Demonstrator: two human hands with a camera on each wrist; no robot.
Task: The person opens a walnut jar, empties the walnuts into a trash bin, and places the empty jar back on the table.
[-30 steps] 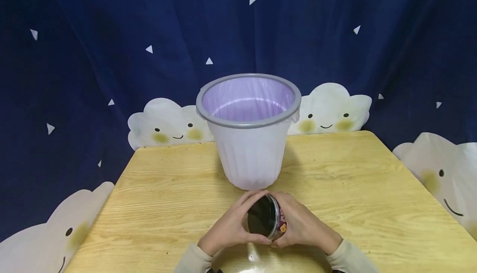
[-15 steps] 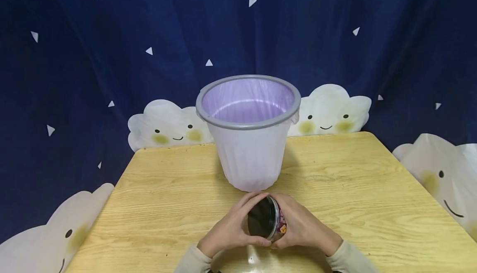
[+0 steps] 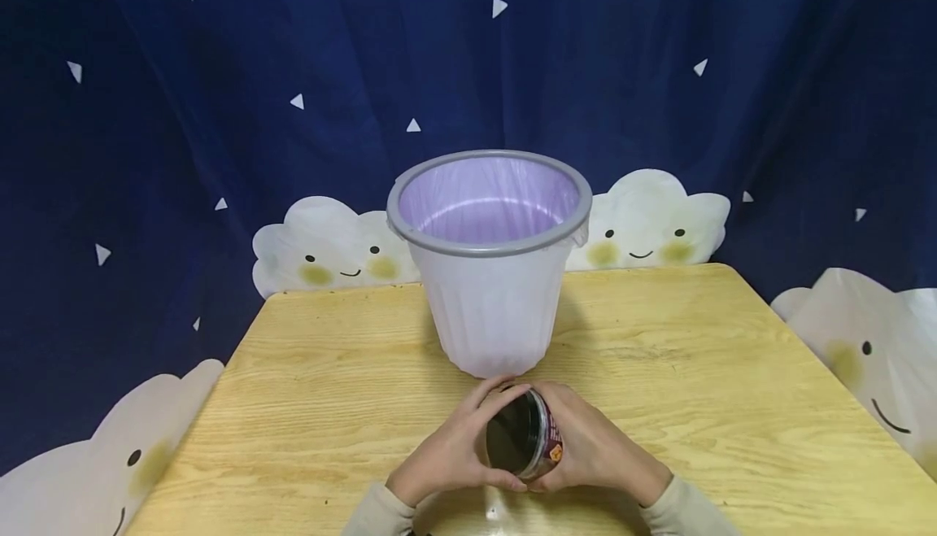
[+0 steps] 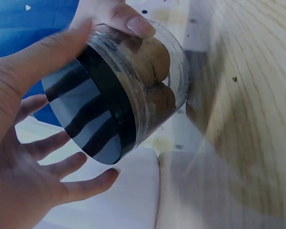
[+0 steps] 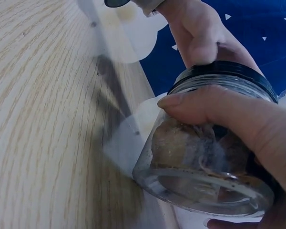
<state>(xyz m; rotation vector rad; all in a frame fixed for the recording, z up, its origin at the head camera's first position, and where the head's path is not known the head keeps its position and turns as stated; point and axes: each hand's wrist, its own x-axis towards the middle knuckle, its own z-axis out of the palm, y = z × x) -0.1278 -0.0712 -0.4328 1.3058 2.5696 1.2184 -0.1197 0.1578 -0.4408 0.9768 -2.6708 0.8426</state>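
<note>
A clear jar (image 5: 195, 152) with a black lid (image 3: 514, 432) is tipped on its side above the table, its lid toward my left hand (image 3: 457, 448). Brown pieces show through its wall. My left thumb and fingers span the lid's edge, fingers spread in the left wrist view; the thumb is blurred there. My right hand (image 3: 589, 444) grips the jar's body, its thumb (image 5: 200, 102) lying across the wall below the lid. A dark red label shows beside the right hand in the head view.
Just beyond my hands stands a white bin (image 3: 494, 308) with a grey rim and a lilac inside, lined with a clear bag. The wooden table (image 3: 315, 406) ends at a navy curtain (image 3: 351, 48) printed with smiling clouds.
My left fingers and thumb have shifted slightly on the lid, the fingers spreading a little. My right hand stays on the jar's body. The head view has tilted slightly.
</note>
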